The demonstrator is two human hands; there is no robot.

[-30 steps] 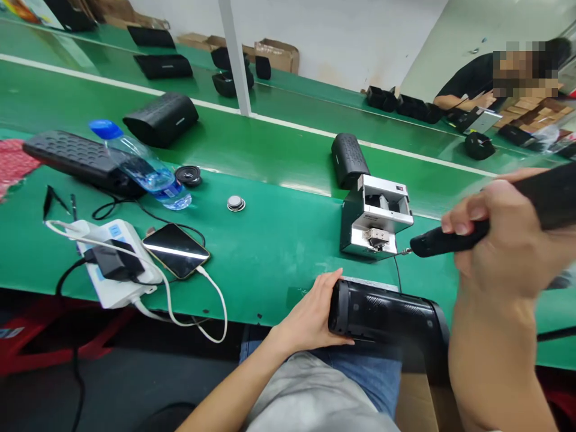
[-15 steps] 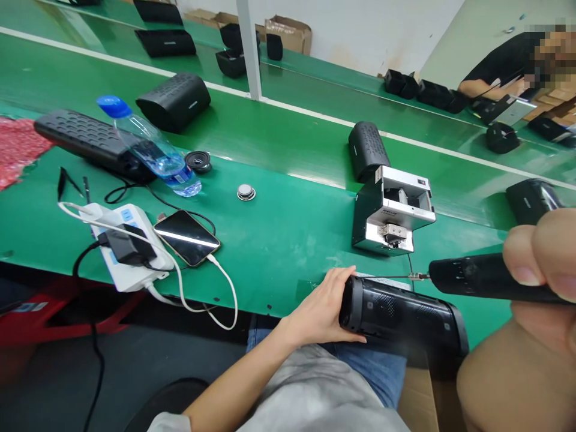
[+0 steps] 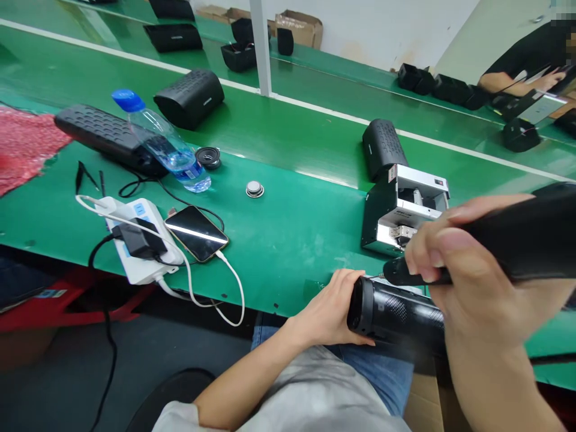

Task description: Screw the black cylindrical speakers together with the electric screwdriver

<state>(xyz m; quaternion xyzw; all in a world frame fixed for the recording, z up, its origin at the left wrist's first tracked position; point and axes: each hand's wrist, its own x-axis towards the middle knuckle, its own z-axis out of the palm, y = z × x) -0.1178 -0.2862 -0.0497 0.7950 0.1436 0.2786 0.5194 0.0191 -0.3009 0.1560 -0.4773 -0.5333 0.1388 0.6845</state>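
My left hand (image 3: 330,309) is wrapped round the near end of a black speaker (image 3: 400,315), which lies on its side at the bench's front edge, above my lap. In my right hand (image 3: 472,276) is a black electric screwdriver (image 3: 517,240), gripped from the side. Its bit points left at the end of the speaker beside my left fingertips; whether the tip sits in a screw is too small to tell. My right hand and wrist hide the speaker's right end. Just behind stands a silver and black screw feeder (image 3: 405,207), partly covered by my right hand.
On the green bench (image 3: 292,234) lie a phone (image 3: 197,233), a white power strip (image 3: 141,264) with cables, a loose round speaker driver (image 3: 254,189) and a tilted water bottle (image 3: 166,144). More black speakers (image 3: 189,99) stand behind. A co-worker's arm (image 3: 506,84) shows at the far right.
My right hand has moved left and inward with the electric screwdriver, bringing its nose close to the speaker's end. My left hand keeps its hold. The whole view has shifted slightly.
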